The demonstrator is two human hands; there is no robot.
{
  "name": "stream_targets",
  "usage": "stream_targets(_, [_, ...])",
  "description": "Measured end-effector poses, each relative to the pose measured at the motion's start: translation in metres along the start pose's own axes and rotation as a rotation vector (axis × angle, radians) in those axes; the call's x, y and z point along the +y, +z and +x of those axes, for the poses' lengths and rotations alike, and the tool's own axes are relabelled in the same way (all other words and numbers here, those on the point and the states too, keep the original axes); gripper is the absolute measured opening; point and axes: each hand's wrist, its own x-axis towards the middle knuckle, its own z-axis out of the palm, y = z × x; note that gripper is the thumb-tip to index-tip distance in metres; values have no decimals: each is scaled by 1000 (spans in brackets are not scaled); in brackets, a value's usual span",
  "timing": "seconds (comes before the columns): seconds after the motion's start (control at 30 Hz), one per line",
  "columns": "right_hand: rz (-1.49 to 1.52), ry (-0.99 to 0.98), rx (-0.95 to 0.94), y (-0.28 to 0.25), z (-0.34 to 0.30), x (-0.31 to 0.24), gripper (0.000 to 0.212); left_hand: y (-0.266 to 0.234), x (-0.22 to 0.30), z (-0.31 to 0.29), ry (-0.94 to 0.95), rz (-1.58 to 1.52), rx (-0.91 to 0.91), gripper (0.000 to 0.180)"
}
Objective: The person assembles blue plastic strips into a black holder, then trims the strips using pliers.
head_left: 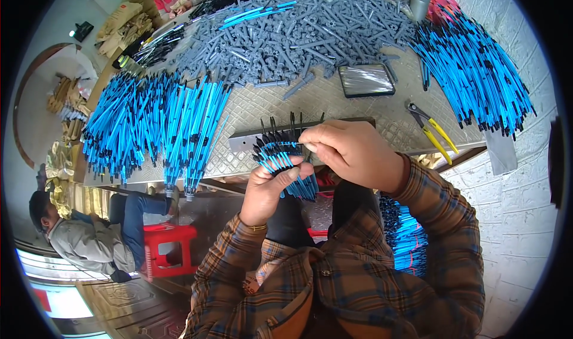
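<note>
My left hand [264, 190] is closed round a bundle of thin blue sticks with black tips [276, 159], held over the table's near edge. The bundle's black ends fan upward, and its blue lengths show again below the hand. My right hand [358, 153] meets the bundle's upper right side with thumb and forefinger pinched. What lies in that pinch is too small to make out. Just behind both hands, a metal bar [243, 143] lies along the table edge with thin black pieces standing up near it.
Grey plastic tube-like parts [286, 43] heap across the table's back. Blue sticks lie in piles at left [134, 121] and right [471, 70]. Yellow-handled pliers [434, 131] and a black tray of thin shiny strips [366, 79] are nearby. A person [98, 240] is at left by a red stool [170, 249].
</note>
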Motion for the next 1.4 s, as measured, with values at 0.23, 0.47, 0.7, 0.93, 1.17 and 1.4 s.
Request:
stream_targets(0.23, [-3,14,9,1,-1,-2,16,0,-1,1,21,45,-20,22])
stream_targets(0.47, [112,94,58,-3,3,-7,19,2,0,-1,24,67,-22,22])
stream_targets(0.7, [150,-20,-191,4,4,3,33,1,3,-1,23,96,-49,22])
stream_targets(0.93, [153,-8,-251,-6,10,3,35,-4,4,-1,-8,42,-58,23])
stream_targets(1.17, [-4,-43,-280,-15,16,-4,33,-7,4,0,-43,31,-63,23])
stream_targets(1.4, [10,-30,-241,-10,17,-8,32,-6,7,1,-11,69,-98,24])
